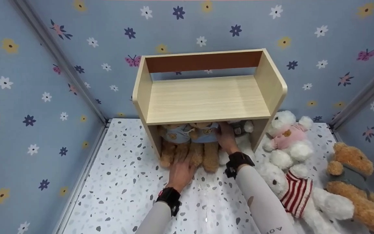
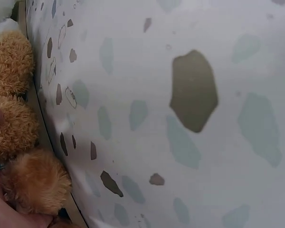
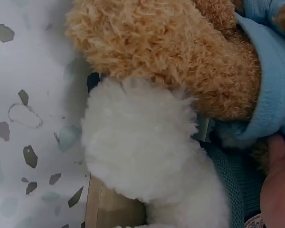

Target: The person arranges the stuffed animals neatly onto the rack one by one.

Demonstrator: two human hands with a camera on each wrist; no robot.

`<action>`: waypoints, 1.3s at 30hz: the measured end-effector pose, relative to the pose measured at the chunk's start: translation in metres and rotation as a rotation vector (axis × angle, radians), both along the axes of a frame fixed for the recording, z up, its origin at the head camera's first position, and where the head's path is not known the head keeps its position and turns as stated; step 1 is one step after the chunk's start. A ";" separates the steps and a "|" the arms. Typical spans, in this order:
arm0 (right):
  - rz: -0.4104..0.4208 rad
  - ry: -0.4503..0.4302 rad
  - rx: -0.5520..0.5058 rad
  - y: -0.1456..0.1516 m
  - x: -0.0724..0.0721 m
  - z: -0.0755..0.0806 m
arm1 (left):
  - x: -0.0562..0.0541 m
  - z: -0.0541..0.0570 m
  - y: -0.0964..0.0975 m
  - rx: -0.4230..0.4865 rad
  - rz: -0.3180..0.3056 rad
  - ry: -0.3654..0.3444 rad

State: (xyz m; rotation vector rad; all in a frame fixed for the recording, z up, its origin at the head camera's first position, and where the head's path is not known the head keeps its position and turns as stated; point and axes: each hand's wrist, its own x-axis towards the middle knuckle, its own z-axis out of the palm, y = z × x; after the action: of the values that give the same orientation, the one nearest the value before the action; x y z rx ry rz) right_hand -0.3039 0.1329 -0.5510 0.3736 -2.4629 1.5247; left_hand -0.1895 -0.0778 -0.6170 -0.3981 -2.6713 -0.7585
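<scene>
A wooden shelf unit (image 1: 206, 97) holds two brown teddy bears in light blue shirts, the left bear (image 1: 178, 137) and the middle bear (image 1: 205, 138), side by side in its lower space. Right of them sits a white teddy bear (image 3: 137, 137) in a dark green knit top. My left hand (image 1: 180, 172) rests with outstretched fingers on the brown bears' legs. Deep in the compartment, my right hand (image 1: 226, 138) presses between the middle bear and the white one; its fingertips are partly hidden by the shelf board and plush.
Outside the shelf on the right lie a white bear in a pink top (image 1: 289, 138), a white bear in a red-striped sweater (image 1: 297, 193) and a brown bear in a grey-green top (image 1: 352, 175). Flower-patterned walls (image 1: 187, 32) surround the speckled white surface (image 1: 122, 182).
</scene>
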 end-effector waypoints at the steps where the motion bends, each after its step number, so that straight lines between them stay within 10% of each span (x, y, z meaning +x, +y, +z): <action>1: 0.002 -0.016 -0.020 -0.001 -0.001 -0.001 | 0.000 0.001 0.001 0.001 0.001 0.005; 11: 0.039 -0.123 0.183 -0.014 0.004 0.007 | -0.003 0.003 0.005 -0.088 0.053 0.133; 17: -0.115 0.288 0.549 -0.017 0.049 -0.002 | -0.001 -0.004 0.007 -0.100 0.056 0.101; 20: -0.054 0.518 0.669 -0.015 0.076 -0.014 | -0.001 -0.004 0.006 -0.090 0.069 0.056; 24: 0.095 0.618 0.833 -0.009 0.095 -0.027 | -0.005 -0.003 0.005 -0.086 0.070 0.028; 32: 0.148 0.596 0.956 0.010 0.089 -0.041 | -0.003 0.000 0.005 -0.027 0.030 0.049; 39: -0.110 0.599 0.914 0.023 0.073 -0.053 | 0.000 -0.001 -0.001 -0.023 -0.056 0.061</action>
State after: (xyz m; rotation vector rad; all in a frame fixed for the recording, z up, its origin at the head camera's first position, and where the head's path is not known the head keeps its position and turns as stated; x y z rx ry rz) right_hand -0.2307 0.1561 -0.6043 0.6892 -2.4243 0.0967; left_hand -0.1899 -0.0788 -0.6178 -0.4953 -2.6237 -0.7204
